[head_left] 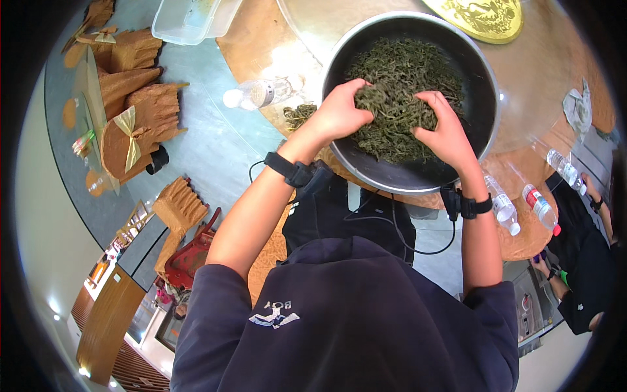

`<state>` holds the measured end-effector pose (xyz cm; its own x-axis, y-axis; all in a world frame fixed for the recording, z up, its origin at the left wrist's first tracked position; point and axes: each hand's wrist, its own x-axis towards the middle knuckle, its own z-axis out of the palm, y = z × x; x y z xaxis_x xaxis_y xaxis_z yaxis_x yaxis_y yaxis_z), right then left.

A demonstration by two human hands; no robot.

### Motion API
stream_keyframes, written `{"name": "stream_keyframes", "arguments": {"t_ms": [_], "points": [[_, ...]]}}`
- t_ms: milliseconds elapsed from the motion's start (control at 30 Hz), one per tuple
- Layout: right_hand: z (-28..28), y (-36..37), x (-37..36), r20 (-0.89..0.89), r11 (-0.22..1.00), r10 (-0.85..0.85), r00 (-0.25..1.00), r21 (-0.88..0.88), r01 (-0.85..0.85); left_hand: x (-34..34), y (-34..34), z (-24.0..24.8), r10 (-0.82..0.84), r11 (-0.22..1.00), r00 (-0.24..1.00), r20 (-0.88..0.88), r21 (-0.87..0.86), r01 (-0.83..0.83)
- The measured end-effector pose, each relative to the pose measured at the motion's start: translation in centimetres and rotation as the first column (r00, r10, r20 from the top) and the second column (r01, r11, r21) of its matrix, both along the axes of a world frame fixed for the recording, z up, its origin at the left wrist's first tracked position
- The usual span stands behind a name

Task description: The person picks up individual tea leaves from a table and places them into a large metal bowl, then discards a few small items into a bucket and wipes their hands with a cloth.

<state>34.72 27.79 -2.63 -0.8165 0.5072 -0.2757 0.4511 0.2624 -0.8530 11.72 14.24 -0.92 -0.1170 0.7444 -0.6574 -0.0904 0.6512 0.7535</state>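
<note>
Stringy dark-green leaves (406,88) in a round black silver-rimmed bowl (385,171)
Left hand (342,112) and right hand (447,134) (both half-curled) grip the leaves.

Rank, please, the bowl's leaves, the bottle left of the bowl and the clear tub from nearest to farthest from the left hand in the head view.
1. Leaves, in the bowl, touching the left hand.
2. Bottle, left of the bowl.
3. Clear tub, at the upper left.

The left hand (339,111) and right hand (450,135) grasp dark-green leaves (408,62) inside a round black pan (480,114); a clear bottle (260,94) lies left. A gold disc (490,19) sits beyond.
</note>
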Motion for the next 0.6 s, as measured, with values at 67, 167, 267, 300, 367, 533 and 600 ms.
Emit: {"name": "stream_keyframes", "arguments": {"t_ms": [67,167,267,300,367,533,600], "points": [[0.4,-0.6,0.2,0.024,0.993,0.052,0.998,0.107,-0.054,1.1,-1.2,-0.9,-0.135,0.966,0.814,-0.565,0.107,0.234],[2.8,-0.4,-0.5,0.356,0.862,-0.108,0.928,0.498,-0.090,2.0,-0.5,0.4,-0.100,0.957,0.752,-0.652,0.144,0.252],[3.0,-0.1,-1.3,0.253,0.809,-0.098,0.963,0.584,-0.071,2.4,0.3,1.5,-0.121,0.898,0.560,-0.819,0.151,0.413],[2.9,-0.4,-1.8,0.313,0.803,-0.039,0.949,0.575,-0.157,2.7,0.2,1.7,-0.212,0.881,0.516,-0.830,0.066,0.469],[3.1,-1.6,-2.7,0.474,0.861,0.066,0.878,0.418,-0.290,3.6,0.1,1.4,-0.386,0.841,0.460,-0.800,-0.100,0.532],[0.9,-2.6,-3.4,0.543,0.895,0.010,0.840,0.370,-0.250,5.0,2.2,0.0,-0.493,0.830,0.443,-0.749,-0.251,0.499],[0.0,-2.2,-3.9,0.532,0.886,-0.016,0.847,0.399,-0.234,4.7,3.0,-0.4,-0.483,0.847,0.457,-0.747,-0.266,0.460]]}}
